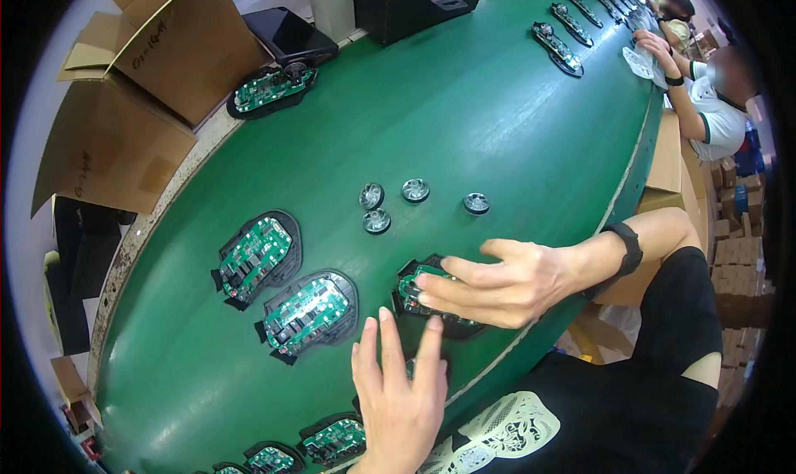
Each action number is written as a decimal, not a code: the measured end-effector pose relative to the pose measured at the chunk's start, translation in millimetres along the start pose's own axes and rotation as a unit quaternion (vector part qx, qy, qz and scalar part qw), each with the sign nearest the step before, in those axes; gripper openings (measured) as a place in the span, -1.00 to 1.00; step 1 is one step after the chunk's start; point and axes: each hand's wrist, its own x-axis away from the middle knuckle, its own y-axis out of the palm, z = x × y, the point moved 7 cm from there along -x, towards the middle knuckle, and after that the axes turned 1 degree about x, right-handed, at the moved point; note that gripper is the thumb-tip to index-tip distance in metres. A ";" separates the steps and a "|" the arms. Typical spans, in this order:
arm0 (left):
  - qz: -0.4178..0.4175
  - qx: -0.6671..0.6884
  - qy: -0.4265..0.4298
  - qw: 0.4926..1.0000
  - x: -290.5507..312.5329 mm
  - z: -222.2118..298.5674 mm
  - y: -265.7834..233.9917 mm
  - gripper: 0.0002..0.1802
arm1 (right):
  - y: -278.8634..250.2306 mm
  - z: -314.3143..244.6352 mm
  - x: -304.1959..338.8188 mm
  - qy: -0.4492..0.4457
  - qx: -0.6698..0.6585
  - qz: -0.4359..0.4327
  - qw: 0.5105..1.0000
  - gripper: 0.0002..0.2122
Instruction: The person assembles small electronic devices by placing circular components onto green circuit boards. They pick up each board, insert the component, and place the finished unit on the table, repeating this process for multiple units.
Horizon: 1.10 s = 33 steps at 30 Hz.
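Note:
A black plastic housing with a green circuit board (406, 290) lies on the green work surface in front of me. My right hand (514, 287) reaches over it from the right, fingers stretched out and fingertips at the board; it covers much of the part. Just nearer, my left hand (402, 391) has its fingers spread, their tips close to the housing's near edge. Beside that hand a small round part (410, 368) is mostly hidden. Beyond the housing lie several small round silver-and-black wheels (415, 190). To the left are two more housings with boards (311, 315), (259, 254).
More board assemblies lie along the near edge (336, 439), at the far left edge (269, 91) and far right (557, 49). Open cardboard boxes (124, 134) stand left, a black bin (419, 5) at the back. A co-worker's hands (657, 47) hold a pale part at the right.

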 end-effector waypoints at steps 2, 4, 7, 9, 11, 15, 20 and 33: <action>-0.007 -0.053 0.012 0.998 -3.2 8.1 0.6 -0.47 | 1.0 6.9 -12.6 0.019 -0.032 -0.002 0.999 -0.58; -0.007 -0.110 0.012 0.994 -10.0 4.7 2.2 -0.44 | 12.7 9.7 -27.2 0.042 -0.046 0.004 0.998 -0.58; -0.022 -0.108 0.002 0.994 -16.8 0.1 3.9 -0.38 | 19.5 12.6 -35.1 0.047 -0.073 0.011 0.996 -0.59; -0.028 -0.095 0.001 0.995 -21.3 -1.3 4.2 -0.35 | 14.3 14.9 -30.9 0.048 -0.095 0.022 0.994 -0.60; -0.025 -0.098 0.007 0.995 -25.8 -2.1 3.3 -0.35 | 3.1 9.6 -20.9 0.012 -0.056 0.048 0.997 -0.61; -0.021 -0.118 0.012 0.993 -29.4 -1.7 5.6 -0.33 | -0.2 8.8 -13.5 0.004 -0.032 0.084 0.996 -0.61; -0.009 -0.196 0.024 0.980 -31.9 -0.5 5.8 -0.37 | 2.1 30.5 -25.5 0.090 -0.131 0.068 0.985 -0.65; -0.037 -0.248 0.018 0.968 -12.6 12.5 7.3 -0.25 | -5.9 16.8 34.4 0.255 -0.256 0.037 0.932 -0.85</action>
